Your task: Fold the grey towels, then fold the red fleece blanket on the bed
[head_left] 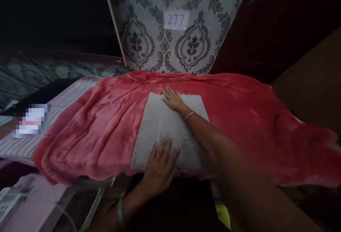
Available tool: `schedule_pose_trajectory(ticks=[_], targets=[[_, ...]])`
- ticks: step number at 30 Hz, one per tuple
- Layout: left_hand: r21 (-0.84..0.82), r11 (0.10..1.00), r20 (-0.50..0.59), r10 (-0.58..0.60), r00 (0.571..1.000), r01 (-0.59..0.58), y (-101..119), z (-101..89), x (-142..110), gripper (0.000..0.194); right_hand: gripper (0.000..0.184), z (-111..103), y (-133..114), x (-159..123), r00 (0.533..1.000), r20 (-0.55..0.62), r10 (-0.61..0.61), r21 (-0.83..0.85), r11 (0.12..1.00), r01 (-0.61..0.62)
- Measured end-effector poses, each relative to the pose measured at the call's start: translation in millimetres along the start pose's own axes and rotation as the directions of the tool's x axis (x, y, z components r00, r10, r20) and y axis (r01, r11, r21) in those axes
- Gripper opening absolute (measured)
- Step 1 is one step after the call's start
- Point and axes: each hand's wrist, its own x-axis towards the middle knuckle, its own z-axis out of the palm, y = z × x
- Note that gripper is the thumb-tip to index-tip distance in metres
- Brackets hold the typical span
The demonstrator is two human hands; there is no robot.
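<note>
A grey square cloth (178, 129), which looks like a towel, lies flat on a red fleecy blanket (234, 118). A straight crease runs down its left part. My left hand (160, 164), with a bangle on its wrist, rests palm down near the cloth's front edge, fingers spread. Farther off, my right hand (172, 99) lies flat at the cloth's back edge, its fingers stretched out to the left. A thin bracelet circles the right wrist, and that forearm covers part of the cloth's right side. Neither hand grips anything.
Left of the blanket, a striped cloth (69, 95) shows beneath it. A large dark screen (58, 15) stands at the back left. On the patterned wall hangs a paper marked 277 (176, 20). A white power strip (9, 203) and a pale plastic frame (93, 203) are front left.
</note>
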Motion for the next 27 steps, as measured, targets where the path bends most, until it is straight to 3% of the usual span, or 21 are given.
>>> schedule_pose_trajectory(ticks=[3, 5, 10, 13, 16, 20, 27], targets=[[-0.088, 0.996, 0.050, -0.011, 0.999, 0.015, -6, -9.0, 1, 0.052, 0.066, -4, 1, -23, 0.998, -0.058, -0.020, 0.035, 0.999, 0.022], [-0.139, 0.990, 0.057, 0.000, 0.998, 0.008, -13, -15.5, 1, 0.049, 0.065, -6, 2, -55, 0.997, -0.048, -0.068, 0.064, 0.995, 0.071], [-0.182, 0.983, 0.062, 0.048, 0.997, -0.036, -30, -26.7, -4, 0.051, 0.062, -13, 5, -178, 0.983, 0.018, -0.180, 0.127, 0.976, 0.176], [-0.164, 0.984, 0.057, 0.087, 0.995, -0.076, -33, -27.4, -9, 0.055, 0.060, -14, 2, -249, 0.986, 0.048, -0.158, 0.118, 0.981, 0.151], [-0.107, 0.989, 0.065, 0.105, 0.992, -0.098, -32, -23.3, -13, 0.057, 0.060, -8, -5, -298, 0.995, 0.017, -0.097, 0.059, 0.994, 0.095], [-0.058, 0.995, 0.029, 0.086, 0.996, -0.084, -28, -16.5, -17, 0.060, 0.062, 7, -9, -330, 0.996, -0.089, -0.010, 0.012, 1.000, 0.012], [-0.110, 0.994, 0.013, 0.020, 1.000, -0.019, -23, -22.7, -13, 0.049, 0.058, 17, -14, -336, 0.980, -0.181, 0.079, 0.009, 0.997, -0.078]])
